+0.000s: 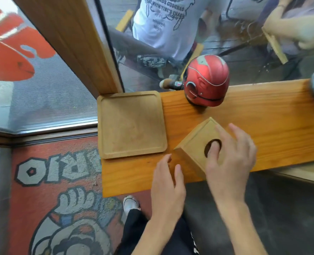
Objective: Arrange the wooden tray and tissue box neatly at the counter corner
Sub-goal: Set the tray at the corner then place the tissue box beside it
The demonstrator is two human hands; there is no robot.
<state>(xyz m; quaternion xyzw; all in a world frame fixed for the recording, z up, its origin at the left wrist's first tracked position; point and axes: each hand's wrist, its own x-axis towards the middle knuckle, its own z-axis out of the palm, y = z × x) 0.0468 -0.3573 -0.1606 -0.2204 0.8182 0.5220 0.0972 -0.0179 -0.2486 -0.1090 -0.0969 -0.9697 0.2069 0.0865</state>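
Two wooden pieces share the near end of the counter (263, 111). Farthest left, the tray (132, 124) lies flat and empty, tucked into the corner by the wooden post (69, 43) and the window, its edges roughly square with the counter's end. Just right of it stands the tissue box (195, 144), turned diamond-wise so that one corner points at the tray, close to it though I cannot tell whether they touch.

The person's left hand (168, 183) rests open against the box's near-left side, fingers loosely spread, bracing rather than gripping. The right hand (229, 157) lies over the top, fingers splayed, with one fingertip dipped into the round hole in the lid; it presses down and closes round nothing. Behind the box, at the far edge of the counter, sits a red toy helmet (206, 80), well clear of both hands.

That box looks rigid and fairly light, probably hollow, with smooth flat faces that should slide easily on the varnished wood. I would hold it by two opposite side walls and twist it square to the tray; the finger in the hole gives a pivot but little control. The tray seems stiff and sturdy, best nudged by its raised rim.
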